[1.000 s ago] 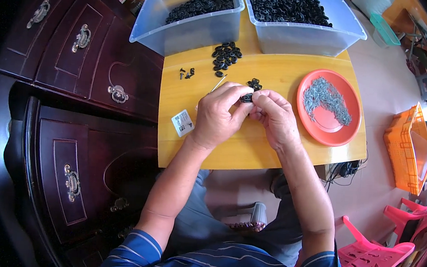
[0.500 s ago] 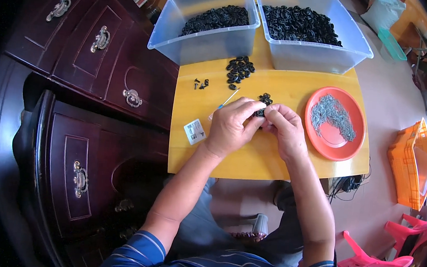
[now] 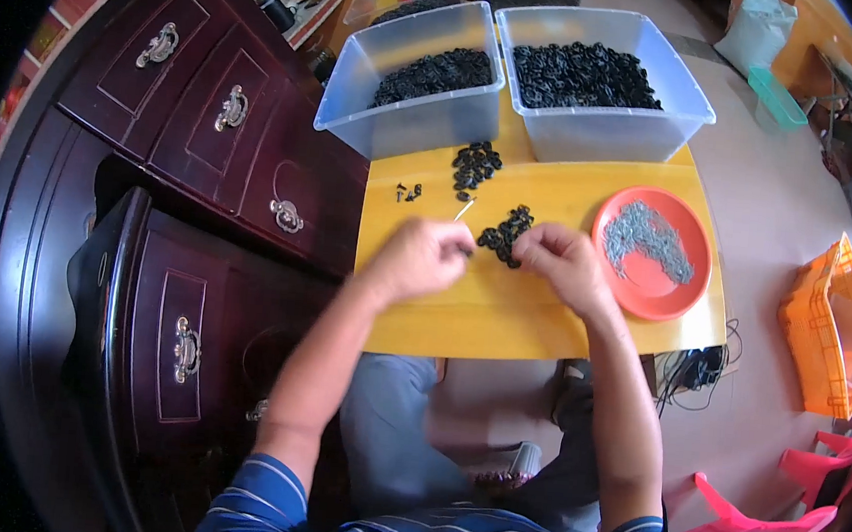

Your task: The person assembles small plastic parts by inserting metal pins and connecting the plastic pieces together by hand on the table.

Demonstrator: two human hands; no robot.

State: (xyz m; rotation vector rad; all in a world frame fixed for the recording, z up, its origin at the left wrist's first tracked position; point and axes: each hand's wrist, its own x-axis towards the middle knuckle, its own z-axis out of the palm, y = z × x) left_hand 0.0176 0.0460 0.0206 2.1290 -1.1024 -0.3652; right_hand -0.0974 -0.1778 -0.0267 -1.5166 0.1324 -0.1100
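The left hand [image 3: 421,258] has its fingers pinching a small black piece [image 3: 467,253], left of the black pile [image 3: 504,236] on the bench [image 3: 462,319]; the right hand's [image 3: 571,267] bent fingers meet the pile's right edge, their grip unclear.

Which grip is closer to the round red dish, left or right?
Right: the right grip is just left of the red dish; the left grip is farther left, past a pile of black pieces.

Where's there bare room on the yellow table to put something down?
There's bare yellow table between its near edge and the middle pile of black pieces; more between the red dish, right clear bin and right hand. It's crowded at that pile, between right hand and left hand.
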